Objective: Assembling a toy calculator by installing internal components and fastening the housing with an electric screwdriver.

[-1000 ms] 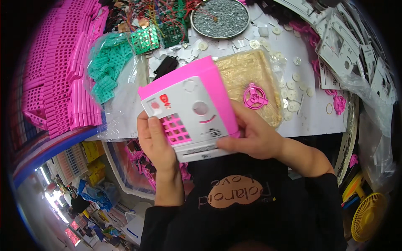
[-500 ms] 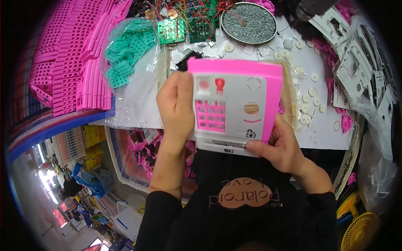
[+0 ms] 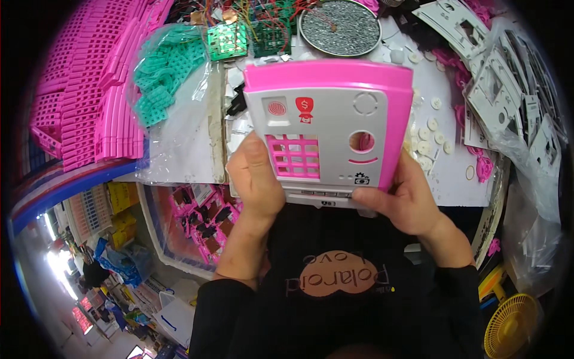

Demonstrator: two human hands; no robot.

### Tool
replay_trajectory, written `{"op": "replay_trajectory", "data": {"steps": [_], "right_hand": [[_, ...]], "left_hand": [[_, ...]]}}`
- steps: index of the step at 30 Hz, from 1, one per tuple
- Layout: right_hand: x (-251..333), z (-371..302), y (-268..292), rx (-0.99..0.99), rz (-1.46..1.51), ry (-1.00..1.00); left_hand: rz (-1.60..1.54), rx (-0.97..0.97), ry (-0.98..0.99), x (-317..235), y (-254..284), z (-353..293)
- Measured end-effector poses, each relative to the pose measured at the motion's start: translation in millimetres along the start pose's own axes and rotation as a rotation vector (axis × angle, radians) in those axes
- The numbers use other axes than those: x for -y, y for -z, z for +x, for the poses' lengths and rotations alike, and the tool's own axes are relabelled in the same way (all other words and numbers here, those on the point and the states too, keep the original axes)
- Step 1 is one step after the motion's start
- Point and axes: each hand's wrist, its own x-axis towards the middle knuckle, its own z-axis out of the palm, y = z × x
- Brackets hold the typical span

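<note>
Between both hands I hold a pink-and-white plastic toy safe panel [image 3: 338,131], tilted with its printed white face toward me. It has a pink grid of square openings, a round hole, a red fingerprint mark and a red money-bag print. My left hand [image 3: 260,182] is closed at its lower left edge, thumb pointing up, the other fingers partly hidden. My right hand [image 3: 409,200] grips the lower right corner, thumb on the front and fingers behind the pink side wall. The back of the panel is hidden.
Stacked pink grid parts [image 3: 89,90] stand left, beside a bag of turquoise grid pieces [image 3: 173,66]. Green circuit boards [image 3: 227,42] and a round tray of screws [image 3: 341,27] lie behind. White discs [image 3: 424,134] and white panels [image 3: 499,84] are right; a bin of pink parts [image 3: 206,224] sits below.
The panel has come closer and tipped, its pink upper edge rising in view. My left hand has slid from the upper left edge to the lower left. The view has shifted slightly.
</note>
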Motion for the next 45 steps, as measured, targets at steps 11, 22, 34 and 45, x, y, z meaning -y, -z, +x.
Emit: {"op": "replay_trajectory", "data": {"steps": [11,22,34,45], "right_hand": [[52.5,50.6,77.2,0.104,-1.223,0.940],[12.6,16.3,85.2,-0.002,-1.373,0.566],[30.1,26.5,77.2,0.036,-1.564,0.578],[45.6,22.4,74.6,0.067,-1.581,0.501]], "left_hand": [[-0.076,0.637,0.249,-9.8,2.4,55.0],[0.432,0.456,-0.072,31.7,-15.3,17.0],[0.809,0.525,-0.080,15.8,-11.8,33.0],[0.628,0.477,-0.081,17.9,-14.5,29.5]]}}
